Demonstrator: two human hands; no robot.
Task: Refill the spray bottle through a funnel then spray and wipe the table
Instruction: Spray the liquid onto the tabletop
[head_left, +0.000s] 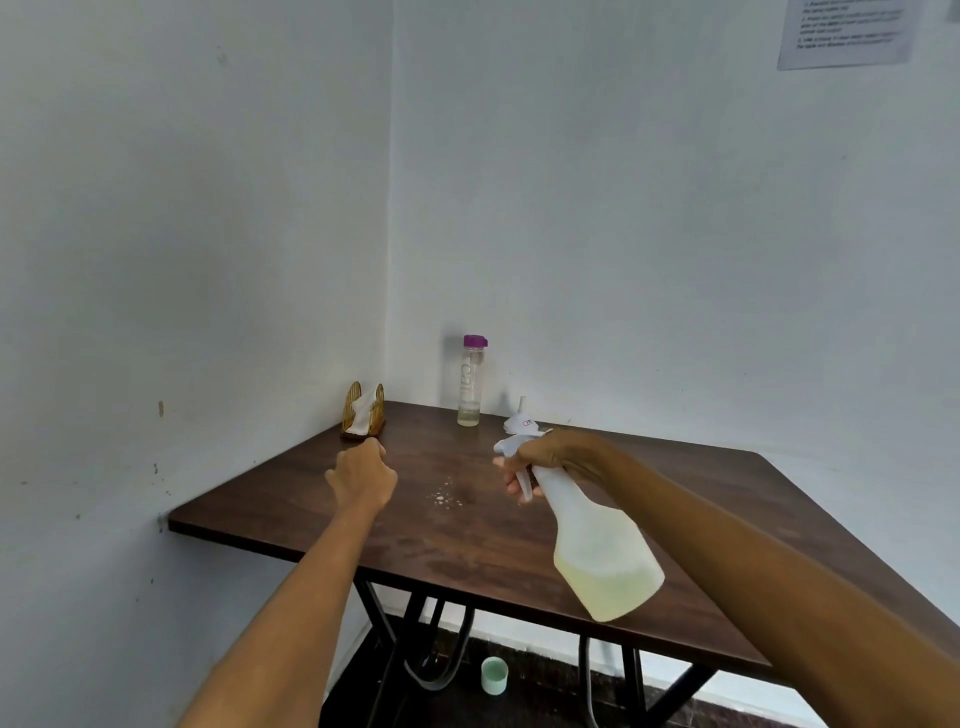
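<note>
I see my right hand (540, 457) wrapped round the neck of the spray bottle (597, 545), held in the air above the table (311, 499). The fingers (514, 480) curl under the white spray head, with the trigger lying against them; the nozzle points left, toward the middle of the table. The bottle's body slants down and toward me from the hand, its base hanging over the table's near edge, and pale yellow liquid sits in its lower part.

My left hand (361, 475) hovers over the table's left part with its fingers curled in; I cannot tell whether they hold anything. It is just in front of the napkin holder (363, 410), which stands at the table's far left corner against the wall with a white napkin in it.

A few small white droplets (444, 496) lie on the table between my two hands. A clear bottle (471, 382) with a purple cap stands upright at the table's far edge, a little liquid in its bottom. The white funnel (519, 418) rests upside down just right of it, spout up, directly beyond my right hand. A pale green cup (493, 674) lies on the floor under the table.
</note>
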